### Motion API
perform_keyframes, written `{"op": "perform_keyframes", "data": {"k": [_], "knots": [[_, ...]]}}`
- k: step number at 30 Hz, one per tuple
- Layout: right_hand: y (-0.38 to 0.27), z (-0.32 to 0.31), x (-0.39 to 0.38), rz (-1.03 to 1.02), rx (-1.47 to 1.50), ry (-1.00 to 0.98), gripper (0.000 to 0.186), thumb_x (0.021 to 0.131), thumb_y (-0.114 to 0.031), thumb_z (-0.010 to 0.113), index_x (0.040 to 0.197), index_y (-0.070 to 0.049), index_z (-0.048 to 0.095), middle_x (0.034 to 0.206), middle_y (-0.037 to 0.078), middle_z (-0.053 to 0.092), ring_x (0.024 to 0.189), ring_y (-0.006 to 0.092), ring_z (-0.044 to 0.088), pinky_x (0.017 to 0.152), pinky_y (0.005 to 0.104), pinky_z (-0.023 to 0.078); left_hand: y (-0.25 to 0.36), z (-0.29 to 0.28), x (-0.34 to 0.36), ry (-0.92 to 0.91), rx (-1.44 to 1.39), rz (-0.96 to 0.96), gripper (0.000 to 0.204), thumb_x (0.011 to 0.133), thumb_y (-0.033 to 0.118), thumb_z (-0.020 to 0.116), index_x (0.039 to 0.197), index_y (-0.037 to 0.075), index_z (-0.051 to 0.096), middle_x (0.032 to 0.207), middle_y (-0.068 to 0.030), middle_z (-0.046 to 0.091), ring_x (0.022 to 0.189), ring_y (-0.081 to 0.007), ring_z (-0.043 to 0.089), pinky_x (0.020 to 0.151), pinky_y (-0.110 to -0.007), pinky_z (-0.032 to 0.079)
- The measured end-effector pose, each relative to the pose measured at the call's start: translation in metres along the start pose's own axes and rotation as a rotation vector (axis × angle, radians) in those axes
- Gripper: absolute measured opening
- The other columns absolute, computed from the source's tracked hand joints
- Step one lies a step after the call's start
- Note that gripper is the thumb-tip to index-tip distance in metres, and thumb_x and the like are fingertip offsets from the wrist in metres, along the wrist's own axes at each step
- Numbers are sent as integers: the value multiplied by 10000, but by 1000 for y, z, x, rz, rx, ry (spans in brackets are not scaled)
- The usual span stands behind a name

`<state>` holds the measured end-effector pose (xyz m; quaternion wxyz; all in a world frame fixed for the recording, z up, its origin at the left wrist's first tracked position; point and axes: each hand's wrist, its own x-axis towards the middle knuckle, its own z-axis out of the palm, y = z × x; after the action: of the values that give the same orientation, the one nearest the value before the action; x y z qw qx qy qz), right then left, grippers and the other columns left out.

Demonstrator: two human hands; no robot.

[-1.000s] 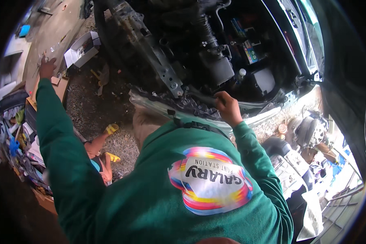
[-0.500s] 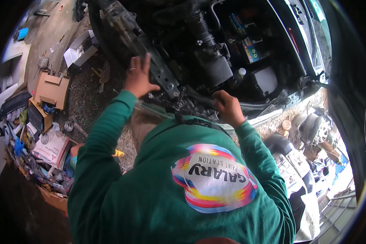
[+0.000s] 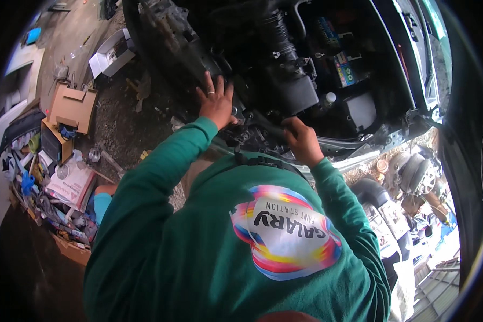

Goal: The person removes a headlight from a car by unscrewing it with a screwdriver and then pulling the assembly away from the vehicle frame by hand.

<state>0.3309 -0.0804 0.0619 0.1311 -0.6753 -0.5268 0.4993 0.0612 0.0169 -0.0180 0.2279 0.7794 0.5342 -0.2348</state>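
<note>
Where gravel (image 3: 118,126) shows — open engine bay (image 3: 306,70)

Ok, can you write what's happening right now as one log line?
left hand: flat on engine parts | right hand: gripping dark part, unclear | cardboard boxes: on ground, left

My left hand (image 3: 216,103) lies flat on the engine parts (image 3: 252,131) at the front of the open engine bay, right hand (image 3: 303,142) just beside it to the right, on the same parts. Air intake hose (image 3: 282,40) behind both hands, battery (image 3: 341,67) farther right. Cardboard boxes (image 3: 72,107) on the ground well to my left.
</note>
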Motion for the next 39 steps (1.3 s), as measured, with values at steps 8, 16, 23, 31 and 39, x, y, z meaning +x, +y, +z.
{"op": "perform_keyframes", "data": {"k": [8,16,23,31,39], "knots": [[-8,53,55,-277,-187,-179,201,895,-168,725,1011,-31,635,982,231,710,943,464,694,816,544,541,-7,3,-3,40,-132,40,1231,685,461,979,1676,145,322,1756,-204,204,1623,-553,-79,1211,-790,265],[-22,89,87,-306,-417,-315,221,862,-131,697,1072,-61,695,1054,231,741,1038,452,709,892,556,571,-14,15,-5,124,-176,44,1185,711,405,975,1677,162,333,1748,-187,229,1628,-547,-51,1216,-760,293],[-17,105,101,-327,-602,-424,276,903,-156,646,1162,-109,729,1050,212,765,1032,418,735,902,538,587,-19,22,-3,211,-223,118,1108,753,349,954,1666,149,360,1707,-210,296,1619,-567,19,1229,-676,349],[-8,105,106,-489,-663,-452,202,915,-209,663,1061,-75,702,967,216,761,916,432,743,808,546,598,-32,24,-23,308,-368,278,1146,677,217,974,1637,40,374,1636,-305,363,1605,-564,140,1277,-575,329],[-22,114,106,-533,-708,-429,190,928,-166,615,1058,-77,722,1000,195,767,933,403,762,792,523,616,-168,-51,-40,550,-599,-342,945,885,352,810,1630,4,344,1605,-304,468,1457,-472,501,1197,-521,447]]}}
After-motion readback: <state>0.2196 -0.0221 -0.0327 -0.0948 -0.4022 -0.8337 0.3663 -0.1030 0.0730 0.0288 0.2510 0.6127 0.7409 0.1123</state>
